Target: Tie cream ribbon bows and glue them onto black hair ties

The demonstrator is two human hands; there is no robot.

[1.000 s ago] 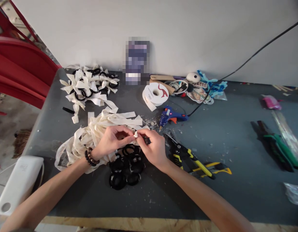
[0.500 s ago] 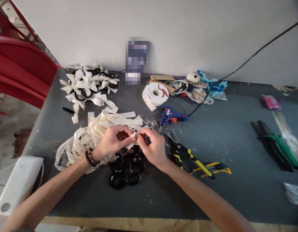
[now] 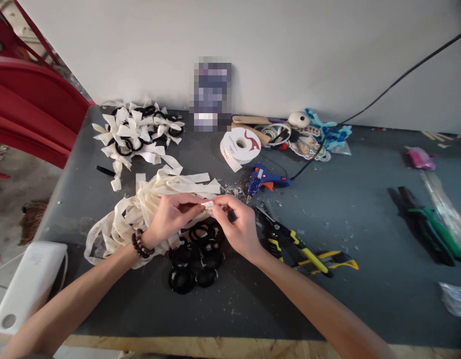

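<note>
Between the fingertips of my left hand (image 3: 174,217) and my right hand (image 3: 237,224) is a short piece of cream ribbon (image 3: 207,205), pinched from both sides. Its far ends are hidden by my fingers. Below my hands several black hair ties (image 3: 182,279) lie grouped on the table. A loose heap of cream ribbon strips (image 3: 120,224) spreads beneath and beyond my left hand. Past my right hand rests a blue hot glue gun (image 3: 265,179), its nozzle pointing toward me. Yellow-and-black pliers (image 3: 297,244) lie to the right of that hand.
Hair ties with cream bows (image 3: 138,129) are piled at back left. A ribbon spool (image 3: 240,144) stands behind the glue gun, whose black cord (image 3: 394,82) runs up right. A white power bank (image 3: 30,284) sits at left, green-handled pliers (image 3: 434,232) at right.
My fingers have shifted slightly on the ribbon piece, which now lies flatter between them. The ribbon end that hung below my fingers no longer shows. The tools have stayed put.
</note>
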